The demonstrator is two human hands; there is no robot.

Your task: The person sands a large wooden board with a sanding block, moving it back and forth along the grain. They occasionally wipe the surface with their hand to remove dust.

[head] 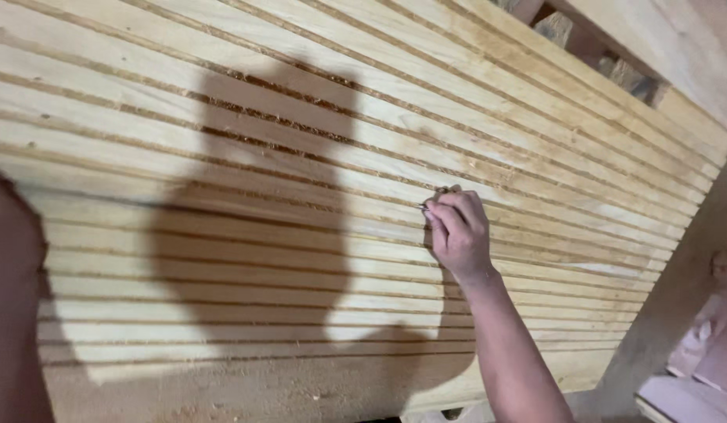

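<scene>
A large pale wooden panel (301, 117) with many long parallel grooves fills the view. Sawdust lies in the grooves. My right hand (459, 231) rests against the panel near its middle right, fingers pinched around a small thin object (424, 207) whose tip touches a groove. What the object is cannot be made out. A dark blurred part of my left arm (15, 313) shows at the left edge; the hand itself is out of sight.
The shadow of a head and an arm falls across the panel's middle. A thick wooden frame piece (676, 47) runs along the top right. Sawdust covers the bottom strip (222, 392). Pinkish objects (692, 376) lie at the bottom right.
</scene>
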